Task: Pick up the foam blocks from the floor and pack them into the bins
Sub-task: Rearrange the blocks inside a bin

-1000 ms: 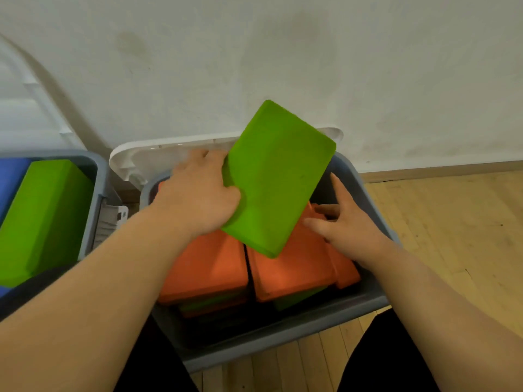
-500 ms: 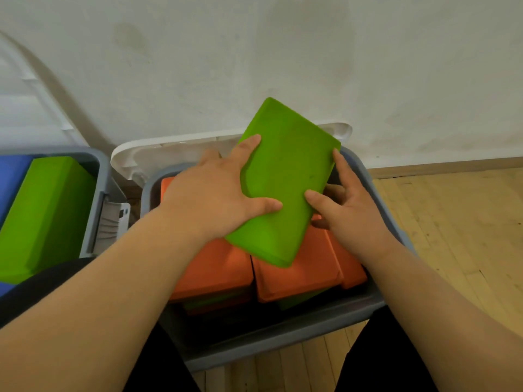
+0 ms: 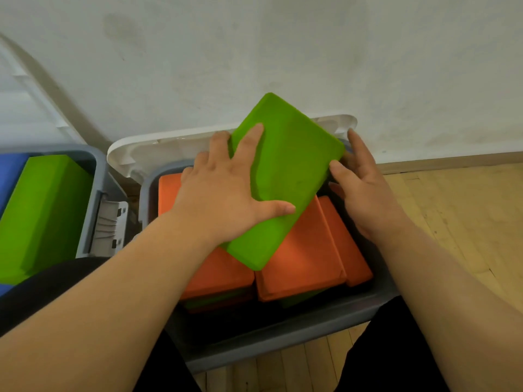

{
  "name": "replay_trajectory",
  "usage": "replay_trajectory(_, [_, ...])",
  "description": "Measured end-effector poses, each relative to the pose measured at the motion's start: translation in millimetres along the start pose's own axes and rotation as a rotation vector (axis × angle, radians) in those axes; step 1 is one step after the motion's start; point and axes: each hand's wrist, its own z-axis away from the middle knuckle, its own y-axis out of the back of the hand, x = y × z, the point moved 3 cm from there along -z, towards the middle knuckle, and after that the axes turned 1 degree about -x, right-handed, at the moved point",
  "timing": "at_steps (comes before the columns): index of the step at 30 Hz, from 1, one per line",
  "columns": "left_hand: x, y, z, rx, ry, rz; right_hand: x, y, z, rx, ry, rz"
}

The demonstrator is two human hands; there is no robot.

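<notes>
Green foam block (image 3: pixel 285 176) tilted on orange blocks (image 3: pixel 302 264) in grey bin (image 3: pixel 283 343), left hand (image 3: pixel 220 199) flat atop, fingers (image 3: pixel 253 137) spread, right hand (image 3: pixel 365 193) at block's edge, fingers part-hidden, grip indeterminate.

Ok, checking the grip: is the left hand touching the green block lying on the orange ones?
Touching. The head view shows the left hand spread on the green block, thumb and forefinger lying on its top face.
</notes>
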Motion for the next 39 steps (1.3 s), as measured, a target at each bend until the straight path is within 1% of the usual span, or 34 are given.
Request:
replay_trajectory(2, [3, 2, -1, -0.005, -0.015, -0.032, -6, 2, 0, -0.002, 0.029, 0.029])
replay_trajectory(4, [5, 4, -2, 0.015, -0.018, -0.078, -6, 9, 8, -0.044, -0.005, 0.085])
replay_trajectory(5, [6, 2, -2, 0.012, -0.028, -0.107, -4, 8, 15, -0.112, -0.054, 0.096])
replay_trajectory(7, [11, -11, -4, -0.077, -0.072, -0.18, 6, 1, 24, -0.248, -0.195, 0.167])
replay_trajectory(8, [14, -21, -4, -0.141, -0.1, -0.221, 14, 3, 22, -0.239, -0.251, 0.201])
replay_trajectory(10, [18, -37, -6, -0.203, -0.134, -0.262, 32, 19, 9, -0.064, -0.308, 0.296])
replay_trajectory(11, [18, -40, -8, -0.194, -0.139, -0.257, 42, 31, 2, 0.012, -0.311, 0.428])
replay_trajectory(12, [17, -40, -10, -0.176, -0.143, -0.249, 52, 42, -3, 0.026, -0.338, 0.583])
replay_trajectory(13, [16, -39, -11, -0.16, -0.148, -0.246, 63, 49, -4, -0.019, -0.393, 0.721])
replay_trajectory(15, [14, -38, -10, -0.148, -0.152, -0.246, 90, 54, -2, -0.183, -0.525, 0.916])
replay_trajectory(18, [11, -39, -9, -0.15, -0.151, -0.245, 118, 51, 11, -0.395, -0.618, 1.089])
replay_trajectory(20, [7, -37, -11, -0.146, -0.151, -0.236, 132, 54, 22, -0.496, -0.666, 1.163])
replay_trajectory(24, [-5, -31, -14, -0.119, -0.139, -0.206, 149, 61, 35, -0.57, -0.702, 1.181])
replay_trajectory(27, [0, -33, -12, -0.113, -0.14, -0.225, 157, 61, 35, -0.562, -0.676, 1.193])
replay_trajectory(29, [4, -36, -12, -0.112, -0.143, -0.236, 152, 61, 32, -0.492, -0.635, 1.151])
replay_trajectory(30, [5, -37, -12, -0.108, -0.143, -0.235, 144, 62, 29, -0.428, -0.608, 1.094])
replay_trajectory(32, [4, -36, -14, -0.096, -0.14, -0.226, 118, 67, 22, -0.265, -0.526, 0.969])
replay_trajectory(34, [4, -37, -15, -0.085, -0.137, -0.226, 90, 76, 22, -0.056, -0.421, 0.925])
replay_trajectory(37, [9, -40, -17, -0.082, -0.135, -0.228, 44, 83, 29, 0.264, -0.139, 0.862])
replay_trajectory(39, [10, -40, -18, -0.081, -0.132, -0.216, 24, 83, 29, 0.428, 0.061, 0.833])
